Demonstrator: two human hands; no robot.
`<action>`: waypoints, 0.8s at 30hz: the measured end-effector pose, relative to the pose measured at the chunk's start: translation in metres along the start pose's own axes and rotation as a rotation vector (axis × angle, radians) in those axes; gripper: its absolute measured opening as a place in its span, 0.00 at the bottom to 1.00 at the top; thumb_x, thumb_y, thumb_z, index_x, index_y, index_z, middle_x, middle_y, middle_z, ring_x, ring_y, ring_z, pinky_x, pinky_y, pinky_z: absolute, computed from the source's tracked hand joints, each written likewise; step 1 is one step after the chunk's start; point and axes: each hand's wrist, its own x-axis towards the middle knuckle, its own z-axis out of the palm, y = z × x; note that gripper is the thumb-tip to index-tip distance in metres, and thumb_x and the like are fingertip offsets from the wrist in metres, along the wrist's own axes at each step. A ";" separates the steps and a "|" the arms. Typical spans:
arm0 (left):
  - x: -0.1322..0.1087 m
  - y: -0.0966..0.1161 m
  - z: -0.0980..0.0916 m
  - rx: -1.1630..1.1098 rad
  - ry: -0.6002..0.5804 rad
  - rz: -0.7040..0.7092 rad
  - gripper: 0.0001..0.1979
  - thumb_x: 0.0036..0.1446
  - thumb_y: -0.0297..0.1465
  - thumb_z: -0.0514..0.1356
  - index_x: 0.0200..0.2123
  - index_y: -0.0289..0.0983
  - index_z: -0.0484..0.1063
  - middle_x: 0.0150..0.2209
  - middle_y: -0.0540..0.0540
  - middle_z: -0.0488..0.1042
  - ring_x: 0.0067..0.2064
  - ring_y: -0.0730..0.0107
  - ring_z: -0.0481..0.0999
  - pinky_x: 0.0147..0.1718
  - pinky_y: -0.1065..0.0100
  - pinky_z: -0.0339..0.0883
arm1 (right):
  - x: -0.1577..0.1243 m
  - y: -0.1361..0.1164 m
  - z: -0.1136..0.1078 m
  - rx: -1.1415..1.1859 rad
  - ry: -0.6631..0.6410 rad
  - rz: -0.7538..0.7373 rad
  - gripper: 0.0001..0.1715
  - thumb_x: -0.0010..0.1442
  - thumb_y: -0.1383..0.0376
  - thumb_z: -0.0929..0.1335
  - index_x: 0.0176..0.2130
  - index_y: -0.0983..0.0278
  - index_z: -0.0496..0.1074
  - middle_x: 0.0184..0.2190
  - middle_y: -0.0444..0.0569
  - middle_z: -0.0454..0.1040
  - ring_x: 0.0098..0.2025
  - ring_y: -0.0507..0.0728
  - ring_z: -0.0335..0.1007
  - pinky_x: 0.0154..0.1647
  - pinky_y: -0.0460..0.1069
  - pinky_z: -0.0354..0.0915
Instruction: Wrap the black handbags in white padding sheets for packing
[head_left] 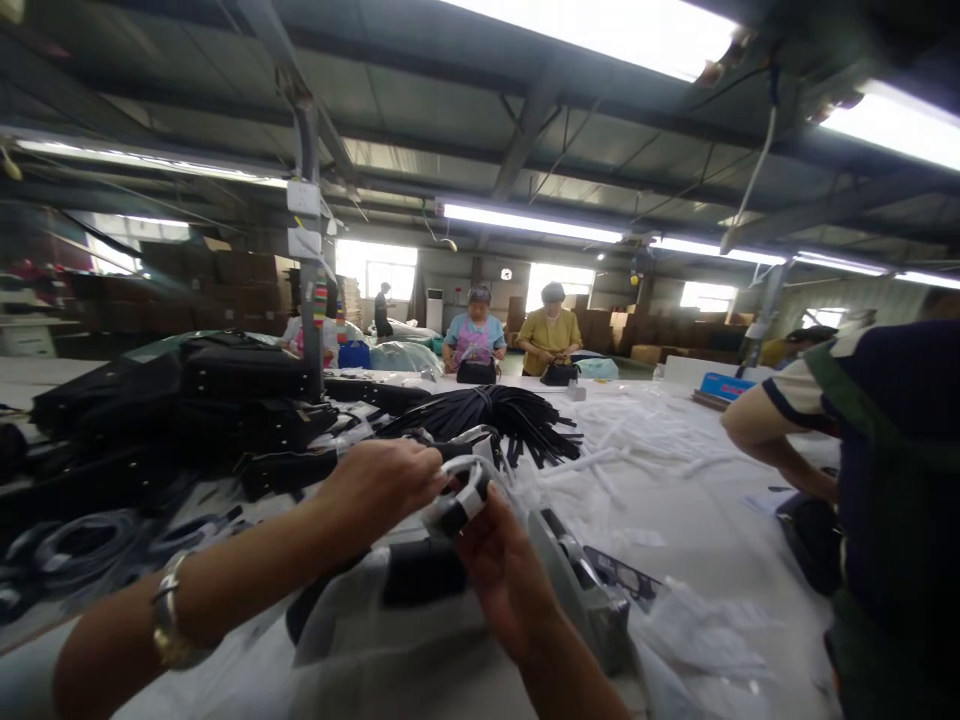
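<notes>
A: Where's the part, and what's the grip doing?
B: Black-and-white coil (452, 517) is up btwn both hands, above the surface (686, 515). L hand (390, 485): fingertips pinched on its upper L edge, exact contact pt hidden. R hand (499, 565): thumb + fingers clamped on lower R side.
A: Handling?
B: My read: light, bendy, a bit springy, prob tries to unroll if let go. White band (474, 498) looks slick; black section prob grippier. Not fragile, but could crease.
A: Best hold?
B: IMO R thumb flat on black section, L on the upper edge. Avoid pinching white band only, might slip.
A: Labels/txt?
B: None legible on coil. Blue box (724, 386), far R, has reddish marking, too blurred. Dark plate (622, 575) beside grey holder (604, 618) has pale marks, can't make them out. No brand ID'd.
</notes>
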 end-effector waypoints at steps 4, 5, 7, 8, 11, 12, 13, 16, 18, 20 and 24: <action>-0.033 -0.002 0.025 -0.133 -0.089 -0.011 0.15 0.55 0.47 0.61 0.28 0.43 0.71 0.30 0.48 0.72 0.33 0.62 0.68 0.34 0.66 0.58 | -0.020 0.016 -0.011 -0.040 0.130 0.074 0.24 0.58 0.52 0.74 0.48 0.65 0.78 0.47 0.52 0.80 0.52 0.59 0.75 0.51 0.49 0.67; -0.038 -0.006 0.029 -0.188 -0.127 -0.020 0.14 0.56 0.47 0.61 0.31 0.43 0.73 0.32 0.48 0.74 0.35 0.62 0.70 0.34 0.66 0.59 | -0.023 0.020 -0.013 -0.040 0.145 0.075 0.25 0.58 0.51 0.74 0.48 0.65 0.78 0.46 0.52 0.80 0.50 0.59 0.75 0.50 0.49 0.68; -0.045 -0.016 0.035 -0.312 -0.212 -0.049 0.17 0.57 0.49 0.61 0.38 0.42 0.74 0.36 0.48 0.77 0.38 0.61 0.73 0.37 0.67 0.63 | -0.028 0.026 -0.014 -0.050 0.159 0.067 0.25 0.57 0.51 0.74 0.47 0.64 0.79 0.44 0.51 0.81 0.48 0.58 0.76 0.50 0.48 0.68; -0.047 -0.022 0.037 -0.373 -0.250 -0.074 0.19 0.58 0.50 0.59 0.41 0.41 0.74 0.38 0.47 0.77 0.39 0.61 0.74 0.38 0.67 0.64 | -0.030 0.028 -0.014 -0.061 0.161 0.062 0.25 0.57 0.50 0.74 0.47 0.64 0.79 0.43 0.51 0.81 0.48 0.57 0.76 0.49 0.48 0.67; -0.051 -0.036 0.037 -0.525 -0.329 -0.186 0.29 0.61 0.56 0.53 0.50 0.39 0.73 0.42 0.44 0.79 0.39 0.60 0.76 0.36 0.66 0.67 | -0.035 0.032 -0.013 -0.133 0.140 0.033 0.24 0.57 0.49 0.74 0.45 0.64 0.78 0.43 0.51 0.80 0.47 0.57 0.76 0.48 0.48 0.67; -0.052 -0.039 0.036 -0.564 -0.355 -0.225 0.31 0.60 0.57 0.53 0.52 0.38 0.72 0.42 0.44 0.79 0.39 0.60 0.77 0.36 0.65 0.68 | -0.037 0.035 -0.014 -0.159 0.129 0.026 0.24 0.58 0.49 0.73 0.45 0.64 0.78 0.43 0.51 0.80 0.46 0.57 0.75 0.47 0.48 0.67; -0.054 -0.041 0.034 -0.599 -0.384 -0.261 0.33 0.58 0.57 0.55 0.53 0.37 0.72 0.40 0.43 0.80 0.38 0.59 0.78 0.35 0.65 0.68 | -0.039 0.037 -0.015 -0.179 0.119 0.022 0.23 0.58 0.49 0.73 0.45 0.64 0.78 0.43 0.51 0.80 0.46 0.57 0.75 0.46 0.48 0.68; -0.058 -0.042 0.024 -0.678 -0.436 -0.341 0.32 0.52 0.54 0.64 0.51 0.36 0.75 0.37 0.45 0.81 0.38 0.57 0.78 0.37 0.64 0.70 | -0.042 0.048 -0.019 -0.174 0.110 0.039 0.22 0.58 0.50 0.73 0.44 0.64 0.78 0.42 0.51 0.80 0.43 0.55 0.75 0.42 0.46 0.68; -0.060 -0.037 0.016 -0.717 -0.396 -0.380 0.29 0.53 0.51 0.65 0.51 0.38 0.75 0.41 0.45 0.81 0.42 0.57 0.78 0.41 0.64 0.70 | -0.041 0.055 -0.019 -0.135 0.127 0.066 0.24 0.56 0.51 0.75 0.44 0.65 0.78 0.42 0.51 0.80 0.42 0.54 0.75 0.40 0.45 0.68; -0.063 -0.030 0.010 -0.763 -0.318 -0.411 0.29 0.54 0.49 0.65 0.54 0.40 0.73 0.49 0.45 0.79 0.48 0.56 0.77 0.45 0.62 0.70 | -0.038 0.061 -0.015 -0.096 0.140 0.089 0.25 0.53 0.52 0.77 0.44 0.66 0.78 0.43 0.52 0.80 0.42 0.54 0.75 0.39 0.45 0.68; -0.070 -0.021 0.009 -0.800 -0.197 -0.390 0.27 0.50 0.47 0.69 0.50 0.39 0.74 0.49 0.43 0.78 0.52 0.52 0.75 0.49 0.60 0.68 | -0.031 0.062 0.000 -0.043 0.120 0.082 0.24 0.51 0.54 0.78 0.44 0.66 0.78 0.43 0.52 0.80 0.44 0.55 0.76 0.44 0.47 0.70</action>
